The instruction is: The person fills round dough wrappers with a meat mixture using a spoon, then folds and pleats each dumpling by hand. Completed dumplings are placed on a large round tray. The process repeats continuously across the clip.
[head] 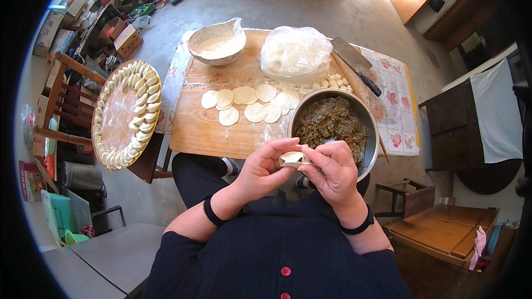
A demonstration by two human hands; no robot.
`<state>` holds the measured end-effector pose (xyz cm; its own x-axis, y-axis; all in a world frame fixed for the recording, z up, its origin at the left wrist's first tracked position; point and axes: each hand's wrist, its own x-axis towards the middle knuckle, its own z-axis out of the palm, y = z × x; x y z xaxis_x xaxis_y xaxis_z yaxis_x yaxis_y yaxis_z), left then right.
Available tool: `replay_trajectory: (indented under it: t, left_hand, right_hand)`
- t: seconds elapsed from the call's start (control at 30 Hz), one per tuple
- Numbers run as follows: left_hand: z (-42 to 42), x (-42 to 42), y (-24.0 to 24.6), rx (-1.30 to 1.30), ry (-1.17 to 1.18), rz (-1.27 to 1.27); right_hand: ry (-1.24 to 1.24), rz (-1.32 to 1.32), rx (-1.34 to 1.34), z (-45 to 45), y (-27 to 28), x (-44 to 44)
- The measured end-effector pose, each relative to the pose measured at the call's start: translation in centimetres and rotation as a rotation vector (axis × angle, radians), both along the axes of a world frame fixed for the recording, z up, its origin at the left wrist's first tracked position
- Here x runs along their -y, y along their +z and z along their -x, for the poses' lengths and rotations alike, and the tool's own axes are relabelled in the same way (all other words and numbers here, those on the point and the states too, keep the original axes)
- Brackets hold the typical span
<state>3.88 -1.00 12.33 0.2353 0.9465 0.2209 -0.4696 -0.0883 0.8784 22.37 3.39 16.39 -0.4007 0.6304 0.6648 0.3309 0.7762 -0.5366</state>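
Between my left hand [266, 168] and my right hand [336, 170], a partly folded dumpling [293, 159] is pinched by the fingers of both, with a dark gap showing at its right end. Just beyond my hands, a metal bowl [373, 149] holds chopped filling [332, 122]. Round dough wrappers [245, 95] lie, some overlapping, on a floured wooden board [203, 133]. Small dough pieces [332, 82] sit behind the bowl, beside dough in a clear plastic bag [295, 52]. At the left, a round tray [118, 122] carries several folded dumplings [141, 115] around its edge.
A bowl of flour [218, 43] stands at the board's back left. A cleaver [353, 56] lies at the back right, next to a wooden rolling pin [349, 72]. The tray rests on a wooden chair [75, 104]. A low stool [409, 197] stands at the right.
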Motion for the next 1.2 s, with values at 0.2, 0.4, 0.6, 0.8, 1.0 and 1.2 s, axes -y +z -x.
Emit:
replay_trajectory:
  t: [0.2, 0.4, 0.6, 0.8, 1.0, 1.2]
  left_hand:
    - [-0.2, 0.0, 0.5, -0.017, -0.027, -0.005]
    - [-0.3, 0.0, 0.2, -0.022, -0.028, 0.039]
    - [-0.3, 0.1, 0.6, -0.023, -0.072, 0.037]
    - [-0.8, -0.1, 0.3, 0.009, -0.038, 0.069]
    - [-0.4, -0.2, 0.4, -0.039, 0.010, 0.221]
    - [-0.5, -0.2, -0.4, -0.132, 0.063, 0.152]
  right_hand:
    - [-0.007, -0.155, 0.043, -0.1, -0.2, 0.1]
    - [0.002, -0.118, 0.032, -0.1, -0.8, 0.0]
    - [0.058, -0.079, 0.042, 0.1, -0.2, -0.4]
    - [0.018, 0.073, -0.090, 0.2, -1.6, 0.5]
    - [-0.063, 0.331, -0.208, 0.9, -1.7, 0.7]
    - [-0.039, 0.111, -0.096, 0.8, -1.5, -0.3]
